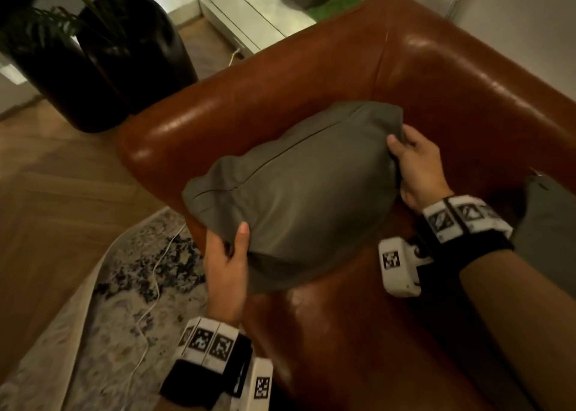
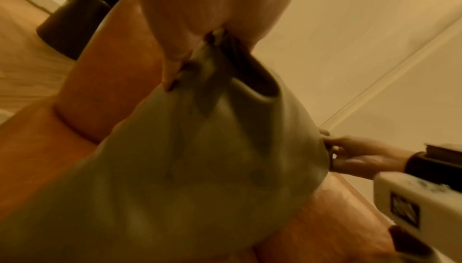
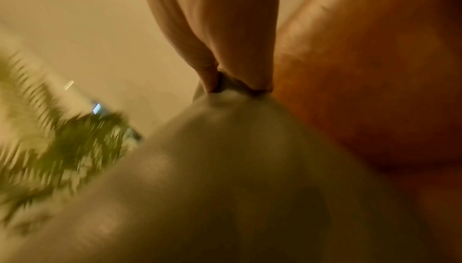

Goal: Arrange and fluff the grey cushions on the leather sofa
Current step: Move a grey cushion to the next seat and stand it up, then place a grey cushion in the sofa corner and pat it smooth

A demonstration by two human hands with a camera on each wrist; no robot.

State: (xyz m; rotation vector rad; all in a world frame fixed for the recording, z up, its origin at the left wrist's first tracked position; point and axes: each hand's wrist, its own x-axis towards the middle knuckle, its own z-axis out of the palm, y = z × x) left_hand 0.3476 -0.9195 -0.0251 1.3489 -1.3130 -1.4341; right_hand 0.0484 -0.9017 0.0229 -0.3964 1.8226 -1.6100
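Observation:
A plump grey cushion (image 1: 299, 192) hangs over the corner seat of the brown leather sofa (image 1: 280, 93). My left hand (image 1: 227, 255) grips its near left corner, thumb on top. My right hand (image 1: 411, 161) grips the far right corner, fingers curled into the fabric. In the left wrist view the cushion (image 2: 200, 168) bunches into my left hand (image 2: 207, 39), and my right hand (image 2: 355, 156) shows at its far side. The blurred right wrist view has the cushion (image 3: 237, 168) pinched in my right hand (image 3: 225, 77). A second grey cushion (image 1: 548, 223) lies at the right edge.
Two tall dark planters (image 1: 93, 61) with a palm stand on the wooden floor left of the sofa's arm. A patterned rug (image 1: 118, 286) with a white cable (image 1: 156, 286) lies by the sofa's front. A white wall (image 1: 514, 21) runs behind the backrest.

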